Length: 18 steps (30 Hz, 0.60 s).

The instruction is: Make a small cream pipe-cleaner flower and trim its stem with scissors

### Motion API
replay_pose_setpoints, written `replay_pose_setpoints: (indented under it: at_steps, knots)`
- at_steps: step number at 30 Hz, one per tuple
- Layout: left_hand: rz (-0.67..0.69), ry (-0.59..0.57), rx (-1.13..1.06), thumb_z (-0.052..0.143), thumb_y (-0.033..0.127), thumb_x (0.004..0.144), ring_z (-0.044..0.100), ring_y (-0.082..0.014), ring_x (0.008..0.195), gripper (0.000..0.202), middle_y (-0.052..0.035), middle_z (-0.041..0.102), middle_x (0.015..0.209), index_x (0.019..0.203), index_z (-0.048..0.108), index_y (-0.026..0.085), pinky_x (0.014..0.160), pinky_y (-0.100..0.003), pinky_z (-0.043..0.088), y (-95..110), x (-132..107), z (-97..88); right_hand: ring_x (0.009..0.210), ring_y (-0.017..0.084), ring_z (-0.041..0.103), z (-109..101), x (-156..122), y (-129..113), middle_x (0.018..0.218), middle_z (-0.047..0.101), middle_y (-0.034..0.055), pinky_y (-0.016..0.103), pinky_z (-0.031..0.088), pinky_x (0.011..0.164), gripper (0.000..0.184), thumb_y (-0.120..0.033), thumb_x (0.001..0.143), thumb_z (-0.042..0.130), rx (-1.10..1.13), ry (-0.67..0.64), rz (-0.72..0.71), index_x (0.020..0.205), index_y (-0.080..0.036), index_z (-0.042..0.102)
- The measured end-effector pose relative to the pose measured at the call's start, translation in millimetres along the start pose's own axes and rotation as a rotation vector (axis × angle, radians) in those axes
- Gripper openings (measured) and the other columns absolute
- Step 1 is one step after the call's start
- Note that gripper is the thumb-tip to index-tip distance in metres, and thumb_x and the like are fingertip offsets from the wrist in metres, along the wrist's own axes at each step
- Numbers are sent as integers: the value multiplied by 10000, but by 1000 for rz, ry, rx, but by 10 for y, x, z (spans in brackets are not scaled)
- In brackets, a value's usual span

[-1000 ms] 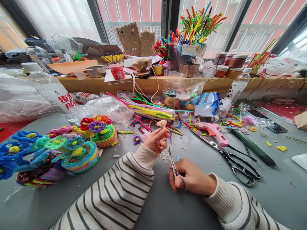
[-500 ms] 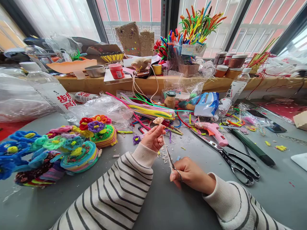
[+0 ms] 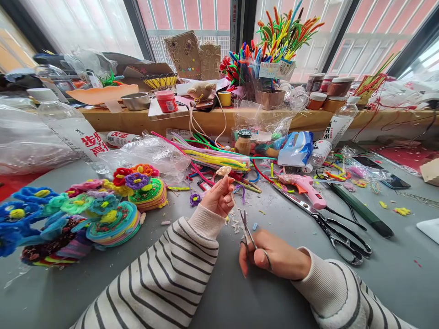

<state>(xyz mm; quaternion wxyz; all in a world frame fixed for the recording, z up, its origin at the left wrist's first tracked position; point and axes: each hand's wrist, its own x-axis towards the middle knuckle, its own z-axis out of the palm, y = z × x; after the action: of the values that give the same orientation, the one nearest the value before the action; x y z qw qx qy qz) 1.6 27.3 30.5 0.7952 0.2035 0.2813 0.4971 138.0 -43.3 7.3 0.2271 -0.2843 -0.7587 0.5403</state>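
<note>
My left hand (image 3: 219, 198) is closed in a pinch on a small cream pipe-cleaner flower (image 3: 224, 171), holding it upright above the grey table (image 3: 85, 288). Just below and to its right, my right hand (image 3: 270, 258) grips small silver scissors (image 3: 247, 232) through the finger loops, their tips pointing up toward the left hand without touching it. White fuzz trimmings (image 3: 236, 224) lie scattered on the table between the two hands.
Stacked colourful pipe-cleaner flowers (image 3: 103, 214) lie at the left. A bundle of loose pipe cleaners (image 3: 212, 157), a pink glue gun (image 3: 305, 185) and large black scissors (image 3: 339, 237) lie ahead and to the right. A cluttered wooden shelf (image 3: 212, 119) runs along the window.
My left hand has lifted the flower slightly up and to the left. The small scissors have drawn back from under the flower, and my right hand has dropped a little toward me.
</note>
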Motion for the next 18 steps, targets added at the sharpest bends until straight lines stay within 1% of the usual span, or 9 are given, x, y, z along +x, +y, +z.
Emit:
replay_pose_setpoints:
  at_steps: [3, 6, 11, 14, 18]
  knots:
    - [-11, -16, 3, 635, 253, 645, 327, 20, 291, 147, 63, 458, 459, 639, 566, 122, 286, -91, 264, -8, 7, -7, 455, 72, 360, -3, -4, -4, 474, 415, -13, 201, 272, 449, 794, -748, 673, 146, -26, -16, -6, 597, -96, 592]
    - [-22, -55, 8, 678, 262, 589, 339, 20, 289, 183, 63, 471, 458, 640, 574, 121, 281, -87, 266, -15, 18, -26, 431, 66, 347, 3, -4, 2, 442, 387, -23, 197, 270, 439, 782, -741, 682, 159, -38, -16, 1, 575, -97, 591]
    - [-28, -107, 22, 724, 272, 513, 356, 20, 300, 252, 64, 485, 472, 662, 585, 122, 281, -83, 277, -30, 33, -63, 413, 63, 354, 9, 9, 3, 422, 387, -20, 193, 267, 424, 775, -746, 673, 195, -36, -19, 23, 523, -93, 584]
    - [-29, -133, 36, 740, 278, 479, 359, 21, 306, 283, 62, 494, 483, 661, 589, 122, 284, -82, 283, -42, 43, -75, 410, 64, 355, 18, 15, 26, 408, 377, -22, 195, 264, 421, 759, -739, 678, 218, -18, -3, 16, 495, -95, 577]
    - [-22, -139, 43, 749, 287, 457, 361, 22, 309, 303, 62, 501, 489, 659, 591, 124, 288, -82, 291, -48, 54, -84, 432, 69, 379, 33, 16, 77, 420, 399, -15, 201, 281, 446, 722, -712, 702, 250, 15, 30, -18, 463, -104, 558]
